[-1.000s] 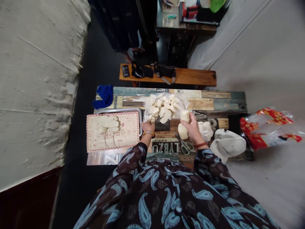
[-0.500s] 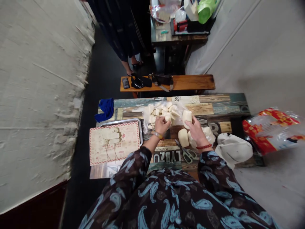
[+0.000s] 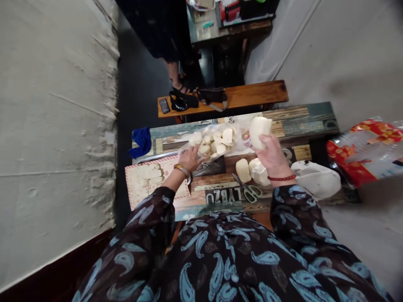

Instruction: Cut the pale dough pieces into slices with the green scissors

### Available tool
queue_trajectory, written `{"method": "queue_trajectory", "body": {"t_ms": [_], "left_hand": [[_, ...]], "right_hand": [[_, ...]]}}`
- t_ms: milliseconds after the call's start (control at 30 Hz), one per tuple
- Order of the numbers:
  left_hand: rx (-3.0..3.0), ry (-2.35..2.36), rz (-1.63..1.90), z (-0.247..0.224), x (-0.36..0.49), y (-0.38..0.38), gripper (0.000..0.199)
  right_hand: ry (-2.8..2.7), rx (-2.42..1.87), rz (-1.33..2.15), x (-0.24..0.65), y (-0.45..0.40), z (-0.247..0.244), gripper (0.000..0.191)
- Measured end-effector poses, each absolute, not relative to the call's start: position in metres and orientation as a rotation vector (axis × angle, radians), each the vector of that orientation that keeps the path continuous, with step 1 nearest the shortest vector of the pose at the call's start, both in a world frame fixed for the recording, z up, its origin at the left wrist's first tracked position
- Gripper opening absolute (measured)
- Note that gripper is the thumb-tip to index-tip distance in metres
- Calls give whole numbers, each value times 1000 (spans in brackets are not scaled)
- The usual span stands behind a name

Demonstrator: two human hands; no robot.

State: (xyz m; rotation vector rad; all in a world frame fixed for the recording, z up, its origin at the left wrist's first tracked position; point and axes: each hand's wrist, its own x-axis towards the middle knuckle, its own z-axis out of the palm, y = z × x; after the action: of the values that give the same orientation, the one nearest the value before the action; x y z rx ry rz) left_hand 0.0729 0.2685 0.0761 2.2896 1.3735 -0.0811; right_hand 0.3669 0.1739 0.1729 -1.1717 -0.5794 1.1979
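Note:
My right hand point(image 3: 273, 156) is closed around a white steamed bun point(image 3: 260, 131), raised above the right end of the clear plastic bag point(image 3: 242, 133). Several bun pieces point(image 3: 219, 140) lie heaped on that bag. My left hand point(image 3: 188, 160) rests at the bag's left end, fingers stretched and apart, touching the plastic beside the pieces. Below the right hand, a whole bun point(image 3: 243, 170) sits on the table, and more buns in clear plastic point(image 3: 258, 172) lie right of it, partly hidden by my wrist. Scissors point(image 3: 250, 192) with pale green handles lie in front.
A paper-covered metal tray point(image 3: 141, 180) stands at left, a blue cloth point(image 3: 140, 141) behind it. A white cap point(image 3: 316, 180) and red plastic packaging point(image 3: 362, 151) are at right. Beyond the table, a bench point(image 3: 252, 98) bears a phone point(image 3: 164, 105) and bags; a person point(image 3: 157, 29) stands behind.
My left hand has moved left from the bun pieces to the bag's end. My right hand has lifted the bun up and to the right. The view has shifted slightly.

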Motion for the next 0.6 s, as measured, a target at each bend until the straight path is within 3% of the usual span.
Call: {"method": "queue_trajectory", "body": {"t_ms": [200, 600], "left_hand": [[2499, 1193, -504, 110, 30, 267, 17], [2812, 1103, -82, 254, 5, 242, 27]], "right_hand": [[-560, -1063, 1180, 381, 183, 178, 18], [-689, -901, 1176, 392, 171, 242, 16]]}}
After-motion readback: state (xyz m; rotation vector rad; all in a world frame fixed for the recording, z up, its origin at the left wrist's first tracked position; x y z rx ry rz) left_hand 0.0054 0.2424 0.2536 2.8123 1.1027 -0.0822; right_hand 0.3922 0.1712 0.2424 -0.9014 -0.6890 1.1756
